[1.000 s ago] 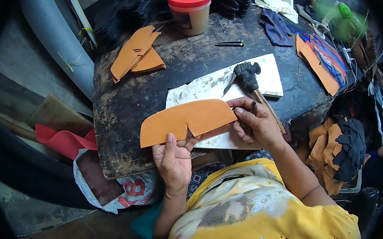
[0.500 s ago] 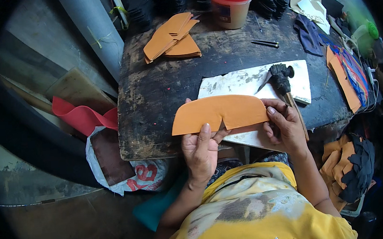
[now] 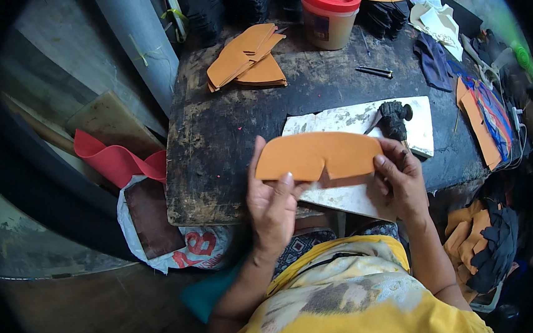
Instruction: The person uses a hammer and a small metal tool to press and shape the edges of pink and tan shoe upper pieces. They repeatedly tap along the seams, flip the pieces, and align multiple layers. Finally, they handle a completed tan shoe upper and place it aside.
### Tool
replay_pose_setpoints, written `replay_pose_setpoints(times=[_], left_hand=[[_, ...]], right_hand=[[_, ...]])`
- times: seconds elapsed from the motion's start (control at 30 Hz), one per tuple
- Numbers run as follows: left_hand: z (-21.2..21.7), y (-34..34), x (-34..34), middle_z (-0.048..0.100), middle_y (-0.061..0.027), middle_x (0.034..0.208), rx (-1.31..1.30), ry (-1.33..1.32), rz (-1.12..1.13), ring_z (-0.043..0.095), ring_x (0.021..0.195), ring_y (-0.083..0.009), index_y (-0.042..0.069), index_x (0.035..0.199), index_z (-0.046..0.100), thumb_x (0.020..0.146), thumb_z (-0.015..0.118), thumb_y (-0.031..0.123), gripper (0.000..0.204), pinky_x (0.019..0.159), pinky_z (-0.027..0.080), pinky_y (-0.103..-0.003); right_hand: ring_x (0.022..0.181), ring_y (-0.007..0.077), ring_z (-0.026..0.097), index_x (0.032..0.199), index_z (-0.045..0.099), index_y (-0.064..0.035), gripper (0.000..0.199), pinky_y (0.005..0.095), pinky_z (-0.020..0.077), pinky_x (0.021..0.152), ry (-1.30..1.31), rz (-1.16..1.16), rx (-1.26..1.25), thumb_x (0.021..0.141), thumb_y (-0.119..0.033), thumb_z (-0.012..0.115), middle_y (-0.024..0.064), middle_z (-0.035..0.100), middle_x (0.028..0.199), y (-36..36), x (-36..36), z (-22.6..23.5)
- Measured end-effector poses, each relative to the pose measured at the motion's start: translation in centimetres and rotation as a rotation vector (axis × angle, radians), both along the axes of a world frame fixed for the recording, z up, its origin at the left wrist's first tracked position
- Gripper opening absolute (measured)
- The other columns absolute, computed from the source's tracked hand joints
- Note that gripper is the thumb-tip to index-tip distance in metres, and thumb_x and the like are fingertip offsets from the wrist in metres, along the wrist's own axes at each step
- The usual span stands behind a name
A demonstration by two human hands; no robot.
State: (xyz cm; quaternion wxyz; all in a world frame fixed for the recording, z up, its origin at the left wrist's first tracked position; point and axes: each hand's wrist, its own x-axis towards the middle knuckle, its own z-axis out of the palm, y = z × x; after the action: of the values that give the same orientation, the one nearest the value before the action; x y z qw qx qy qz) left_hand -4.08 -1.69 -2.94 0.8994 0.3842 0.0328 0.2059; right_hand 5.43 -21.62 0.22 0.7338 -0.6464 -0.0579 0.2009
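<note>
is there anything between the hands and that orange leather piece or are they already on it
Nothing visible stands between them. The left hand grips the orange leather piece at its left end, and the right hand pinches its right end. The piece is held above the white slab on the dark table.

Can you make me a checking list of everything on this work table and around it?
Surface: dark worn table, white board on it.
Job's things: orange leather piece, held at both ends.
Clutter: stack of orange pieces, red-lidded jar, hammer, black pen, dark blue cloth.
Hands: left hand and right hand grip the piece with their fingers.
Cables: nothing seen.
Surroundings: grey pipe, red sheet, scraps pile.
</note>
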Motion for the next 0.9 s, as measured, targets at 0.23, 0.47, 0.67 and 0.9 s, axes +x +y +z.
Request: replay_pose_setpoints(times=[0.23,0.47,0.67,0.9], left_hand=[[1.8,12.5,7.7,0.040,-0.0223,0.150,0.719,0.257,0.416,0.044,0.136,-0.0281,-0.001,0.150,0.032,0.099,0.059,0.018,0.061,0.113,0.034,-0.039],[1.5,19.6,15.2,0.066,-0.0155,0.106,0.734,0.603,0.162,0.065,0.087,-0.0166,-0.008,0.132,0.050,0.096,0.065,0.025,0.051,0.072,0.054,-0.025],[-0.2,19.2,15.2,0.068,-0.0098,0.090,0.652,0.440,0.140,0.064,0.067,-0.0110,-0.007,0.118,0.059,0.097,0.063,0.019,0.034,0.059,0.054,-0.022],[0.0,19.3,14.8,0.068,-0.0151,0.105,0.394,0.306,0.075,0.069,0.085,-0.0201,-0.004,0.123,0.056,0.099,0.058,0.030,0.042,0.074,0.059,-0.030]], right_hand=[[0.060,0.0028,0.044,0.124,0.057,0.0008,0.025,0.0175,0.0350,0.050,-0.156,-0.016,-0.077,0.101,-0.010,0.055,-0.0020,0.058,0.087,0.8,4.0,-0.8],[0.058,0.0024,0.044,0.118,0.061,-0.0011,0.022,0.0181,0.0338,0.047,-0.156,-0.037,-0.177,0.101,-0.014,0.058,-0.0020,0.056,0.082,1.4,4.3,-0.1],[0.051,0.0034,0.043,0.115,0.060,0.0008,0.023,0.0192,0.0313,0.042,-0.277,-0.031,-0.091,0.099,-0.016,0.060,-0.0004,0.055,0.078,5.1,7.3,3.8],[0.059,0.0088,0.055,0.122,0.062,-0.0043,0.030,0.0236,0.0450,0.050,-0.393,0.149,0.114,0.096,-0.020,0.063,0.0024,0.062,0.087,15.8,19.2,6.9]])
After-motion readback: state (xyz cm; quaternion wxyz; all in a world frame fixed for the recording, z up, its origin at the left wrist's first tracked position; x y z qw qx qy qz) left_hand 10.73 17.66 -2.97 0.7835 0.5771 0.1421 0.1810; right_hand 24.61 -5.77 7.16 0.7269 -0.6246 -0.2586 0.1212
